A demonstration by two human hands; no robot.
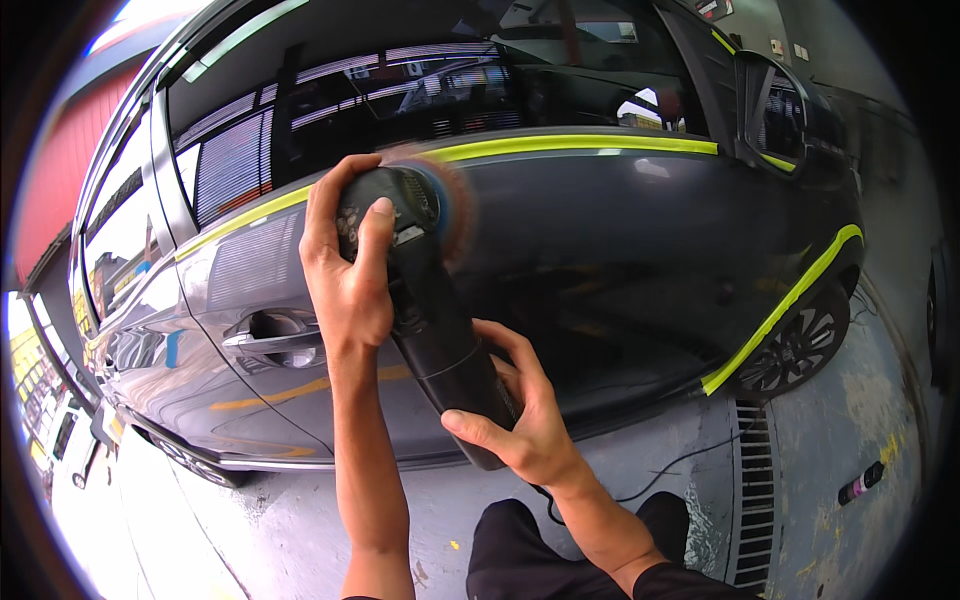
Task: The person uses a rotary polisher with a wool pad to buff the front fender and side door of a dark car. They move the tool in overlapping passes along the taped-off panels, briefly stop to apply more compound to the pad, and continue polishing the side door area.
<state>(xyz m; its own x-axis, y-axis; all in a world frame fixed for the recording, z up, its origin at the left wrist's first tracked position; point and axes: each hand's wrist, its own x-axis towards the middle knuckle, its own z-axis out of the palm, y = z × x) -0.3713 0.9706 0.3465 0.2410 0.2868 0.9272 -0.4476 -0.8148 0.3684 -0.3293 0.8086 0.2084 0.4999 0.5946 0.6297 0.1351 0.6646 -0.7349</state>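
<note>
A black car polisher (440,340) is held in both hands against the dark grey door (590,270) of a car. My left hand (352,262) wraps over the polisher's head, with the thumb lying along its top. Lower down, my right hand (522,420) grips the rear of the body, thumb on the near side and fingers round the far side. The round pad (455,208) is blurred by motion at the door panel, just under the window. Yellow-green masking tape (580,146) runs along the window's lower edge, right above the pad.
A door handle (275,338) sits left of my left forearm. The side mirror (780,115) juts out at the right. More tape (790,305) lines the wheel arch above the front wheel (795,345). A black cord (680,462) crosses the floor near a drain grate (755,490) and a bottle (861,483).
</note>
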